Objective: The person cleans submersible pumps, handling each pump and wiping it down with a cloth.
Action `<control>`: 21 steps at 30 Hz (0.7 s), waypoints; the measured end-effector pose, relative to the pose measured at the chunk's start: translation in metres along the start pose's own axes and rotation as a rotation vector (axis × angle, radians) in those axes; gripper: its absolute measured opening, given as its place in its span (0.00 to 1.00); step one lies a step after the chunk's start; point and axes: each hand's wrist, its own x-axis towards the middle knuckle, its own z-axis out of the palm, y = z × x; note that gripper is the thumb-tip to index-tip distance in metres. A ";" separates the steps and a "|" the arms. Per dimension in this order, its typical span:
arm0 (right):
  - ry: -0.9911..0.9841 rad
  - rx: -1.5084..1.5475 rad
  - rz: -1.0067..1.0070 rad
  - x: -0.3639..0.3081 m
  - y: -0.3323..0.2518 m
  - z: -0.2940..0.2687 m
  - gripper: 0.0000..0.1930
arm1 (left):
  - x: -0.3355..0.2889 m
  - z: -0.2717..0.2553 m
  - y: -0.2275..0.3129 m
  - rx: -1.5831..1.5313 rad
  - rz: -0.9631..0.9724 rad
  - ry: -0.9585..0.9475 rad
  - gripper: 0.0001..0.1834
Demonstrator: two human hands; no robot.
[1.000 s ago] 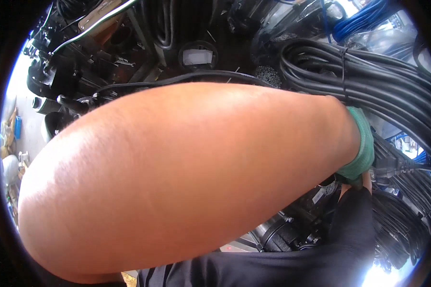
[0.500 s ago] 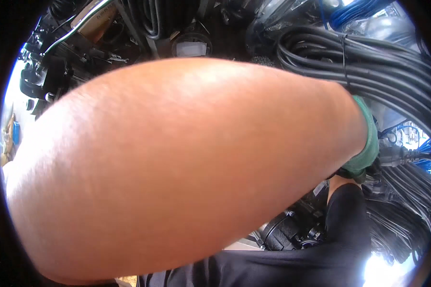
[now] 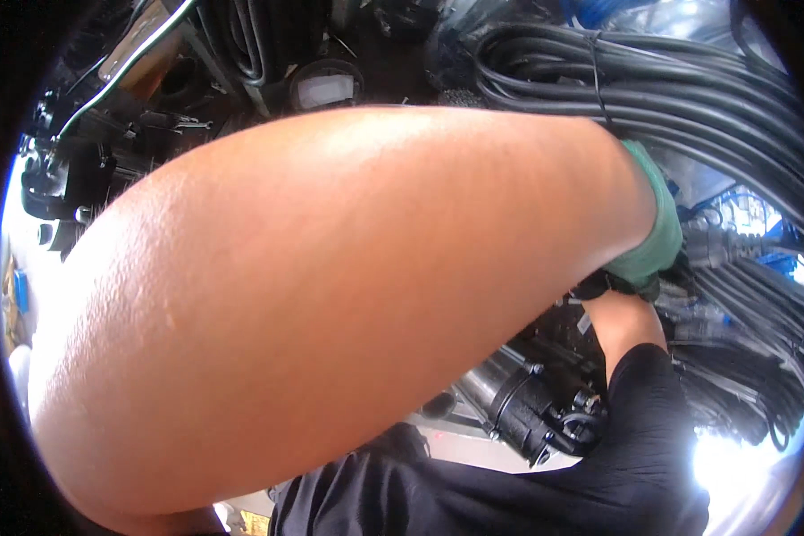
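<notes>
A large bare left forearm crosses most of the head view from the lower left to the right. At its end is my left hand (image 3: pixel 649 228), in a green glove; only the cuff and back edge show, and its fingers are hidden. Below it my right forearm (image 3: pixel 623 323) rises from a black sleeve to a dark patch under the green cuff. My right hand is hidden there behind the left arm. Right beside the green glove lie thick black cables (image 3: pixel 697 112) in a tied coil. A black cylindrical motor-like unit (image 3: pixel 523 402) with bolts shows beneath the left forearm.
More thin black cables (image 3: pixel 741 313) hang in bundles at the right. Blue cables (image 3: pixel 598 11) and clear plastic bags lie at the far right. A round dark container with a white label (image 3: pixel 326 91) stands at the back. Black machine parts (image 3: pixel 62 179) sit at the left.
The view has shifted, so the left arm and cable coil appear farther left and higher. More of my right forearm and of the black motor-like unit now shows.
</notes>
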 end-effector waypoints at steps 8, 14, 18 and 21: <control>-0.083 0.105 0.124 -0.092 0.002 0.025 0.35 | 0.000 0.002 0.000 0.042 0.006 -0.001 0.25; -0.093 0.169 0.199 -0.131 -0.009 0.043 0.36 | -0.001 0.001 0.005 0.067 0.022 -0.001 0.25; -0.105 0.210 0.242 -0.160 -0.026 0.052 0.37 | -0.013 -0.005 0.011 0.219 0.066 -0.077 0.27; -0.147 0.228 0.268 -0.183 -0.051 0.047 0.37 | -0.016 -0.015 0.018 0.178 -0.059 -0.029 0.31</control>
